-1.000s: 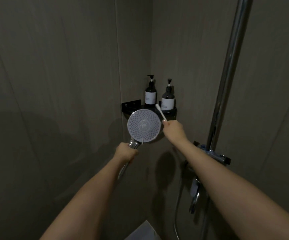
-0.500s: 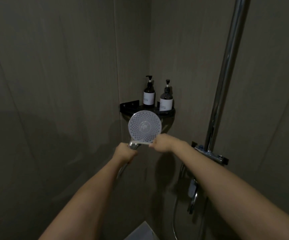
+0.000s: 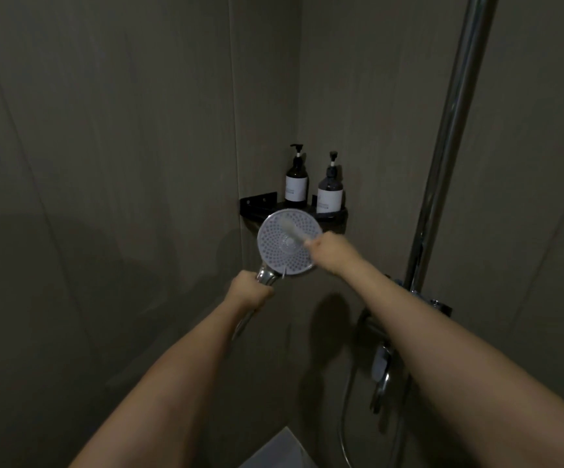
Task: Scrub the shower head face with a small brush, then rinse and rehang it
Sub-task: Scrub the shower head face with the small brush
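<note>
A round shower head (image 3: 282, 251) with a pale dotted face is held up facing me, in front of the corner shelf. My left hand (image 3: 248, 290) grips its chrome handle just below the face. My right hand (image 3: 329, 249) is closed on a small white brush (image 3: 292, 229), which lies blurred across the upper right of the face, its bristle end toward the upper left. The right hand covers the face's right edge.
A black corner shelf (image 3: 260, 204) carries two dark pump bottles (image 3: 296, 179) (image 3: 330, 190). A chrome riser pipe (image 3: 449, 136) runs up the right wall above the mixer valve (image 3: 415, 298). The hose (image 3: 345, 417) loops down at lower right. A pale object (image 3: 280, 450) sits at bottom centre.
The brush went from the head's upper right edge down to its lower rim, then up onto the face's upper right. The left hand and shower head stayed about where they were.
</note>
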